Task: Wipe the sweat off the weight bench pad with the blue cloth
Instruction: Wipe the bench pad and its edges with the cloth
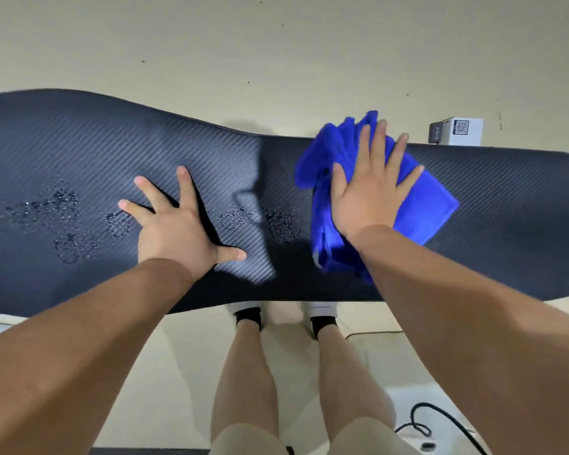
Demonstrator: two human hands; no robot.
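While the blue cloth (421,205) lies bunched on the right part of the black bench pad (79,142), the right hand (372,192) presses flat on it with fingers spread, hiding the cloth's middle. Beads of sweat (63,218) dot the pad to the left, and a smaller patch sits just beside the cloth. Between them the left hand (174,231) rests on the pad, fingers splayed. Both pad ends run out of frame. Beyond its far edge stands a small white box (463,131), its print unreadable.
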